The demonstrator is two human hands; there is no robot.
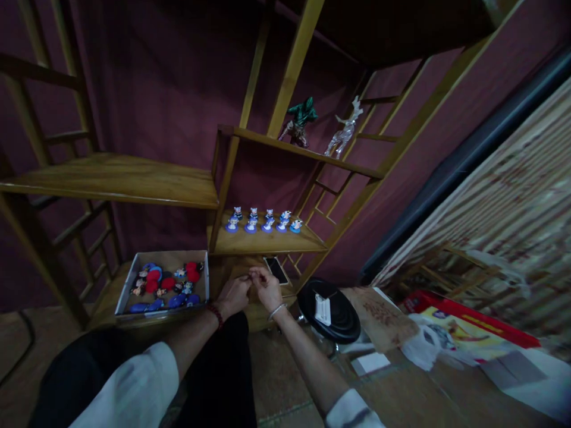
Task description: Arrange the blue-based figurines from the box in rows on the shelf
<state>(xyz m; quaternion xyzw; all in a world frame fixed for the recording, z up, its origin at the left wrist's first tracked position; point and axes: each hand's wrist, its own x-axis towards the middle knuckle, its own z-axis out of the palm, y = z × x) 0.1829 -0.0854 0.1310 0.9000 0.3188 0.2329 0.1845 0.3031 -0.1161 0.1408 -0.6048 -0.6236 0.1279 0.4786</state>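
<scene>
My left hand [235,295], with a dark red bead bracelet at the wrist, and my right hand [267,289], with a pale bracelet, meet above the lowest wooden shelf. Their fingertips are pinched together; anything between them is too small or hidden to make out. To the left of my hands a shallow box [207,279] holds several small red, blue and black figurines [168,284]. Just beyond my right hand lies a dark-screened phone [276,270]. Above, on the small middle shelf [267,242], several little blue-and-white figurines [251,224] stand in two rows.
A green and brown statuette [301,122] and a clear deer figure [344,129] stand on the upper shelf. To the right are a black round stool [345,315] with a white item on it, a brown paper bag [379,315], a plastic bag [423,348] and a red-yellow package [468,327].
</scene>
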